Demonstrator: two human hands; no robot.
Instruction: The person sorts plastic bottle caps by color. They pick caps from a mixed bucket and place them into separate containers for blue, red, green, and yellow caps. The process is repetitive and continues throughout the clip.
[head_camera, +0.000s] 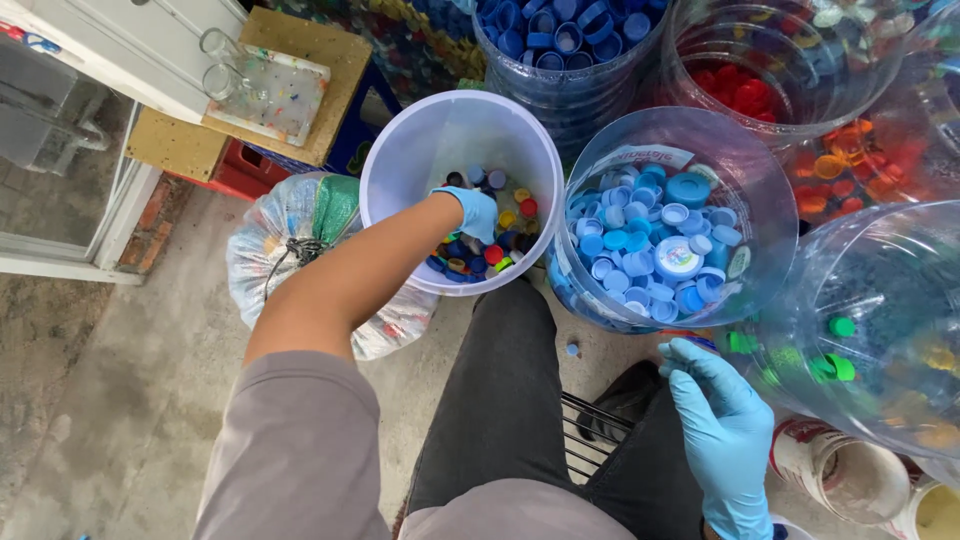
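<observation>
Right, your left hand (476, 212) is down inside the white bucket (400, 160) at upper centre, gloved in blue, fingers curled onto the mixed caps (505, 235) at the bottom: red, yellow, green, dark blue, all jumbled. Can't tell if it actually has hold of a cap; fingertips are buried in the pile.

Your right hand (722, 425) is at lower right, also gloved, fingers spread and loosely open, holding nothing, hovering just below the clear jar of light blue caps (660, 250).

Containers round you:
- light-blue jar, centre right, roughly a third full, a few larger lids on top.
- clear tub of dark blue caps (560, 35), top centre, near full.
- clear jar with red caps (740, 90), top right, shallow layer.
- orange caps (850, 165) in a jar at the right edge, partly hidden behind others.
- clear jar with green caps (835, 365), right side, only a few, plus some yellowish ones further in.
- tied plastic bag (280, 240) of assorted caps, left of the white bucket, touching it.
- two open cans (850, 475) at lower right corner, contents unclear.

One loose blue cap (572, 349) lies on the concrete floor (140, 400) between your leg and the light-blue jar.
</observation>
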